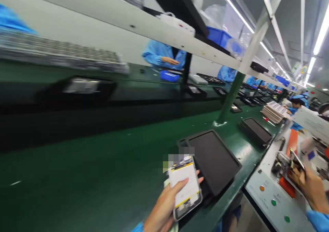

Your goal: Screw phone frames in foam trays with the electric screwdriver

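My left hand point(164, 208) is closed around an opened phone body point(185, 185) with a white battery and yellow strips, its thumb lying across the battery. It holds the phone just above the green table, next to a black tray point(214, 158). My right hand point(311, 187) is at the far right, fingers pinched on a thin phone-like part point(296, 160) over a fixture point(282, 165) with orange pieces on a white machine.
The white machine panel point(272, 199) has orange and green buttons. More black trays point(257, 129) lie along the green table point(89, 177). A stack of white trays point(274, 111) stands far right. Other workers in blue coats point(164, 55) sit across the line. A white shelf beam point(144, 22) runs overhead.
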Motion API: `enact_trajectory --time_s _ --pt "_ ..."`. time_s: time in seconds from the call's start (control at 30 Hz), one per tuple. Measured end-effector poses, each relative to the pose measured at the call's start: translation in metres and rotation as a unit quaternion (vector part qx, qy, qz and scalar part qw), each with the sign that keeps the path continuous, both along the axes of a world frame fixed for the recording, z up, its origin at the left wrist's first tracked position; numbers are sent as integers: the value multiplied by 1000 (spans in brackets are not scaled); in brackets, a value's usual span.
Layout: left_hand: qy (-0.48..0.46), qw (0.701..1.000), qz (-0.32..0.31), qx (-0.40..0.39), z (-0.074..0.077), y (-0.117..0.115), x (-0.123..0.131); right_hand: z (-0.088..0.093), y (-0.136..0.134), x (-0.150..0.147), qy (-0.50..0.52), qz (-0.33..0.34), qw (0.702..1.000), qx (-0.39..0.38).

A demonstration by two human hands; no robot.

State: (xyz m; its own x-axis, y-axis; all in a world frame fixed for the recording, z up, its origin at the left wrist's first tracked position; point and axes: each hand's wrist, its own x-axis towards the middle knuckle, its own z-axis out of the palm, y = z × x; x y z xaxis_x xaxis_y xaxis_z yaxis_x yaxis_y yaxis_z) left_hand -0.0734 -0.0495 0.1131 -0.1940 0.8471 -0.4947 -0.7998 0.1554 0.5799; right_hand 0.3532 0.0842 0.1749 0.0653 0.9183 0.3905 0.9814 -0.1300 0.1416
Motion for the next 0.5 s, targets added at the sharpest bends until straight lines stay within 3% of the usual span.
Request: enact_trajectory --time_s 0.07,0.1,0.13,0.2,0.27,0.33,0.4,0.5 --pt "-3 1000 24 18 -3 -1 2 -18 -4 -31 31 157 980 115" --pt "-4 999 31 25 -4 -1 3 -29 -7 -54 59 248 952 172" --pt "-4 999 35 28 -5 -2 3 -40 -10 -83 87 332 917 204" --pt "0 999 36 30 -6 -4 4 -60 -16 -146 143 440 862 205" --pt "9 999 35 30 -5 -5 3 -71 -20 -206 180 473 846 168" --pt "30 998 38 35 -3 -7 1 -72 -25 -247 203 461 858 101" --pt "57 997 24 39 -3 -10 -2 -68 -35 -267 254 449 856 37" --pt "127 991 -39 29 -6 -18 -2 -57 -63 -273 395 441 805 -38"
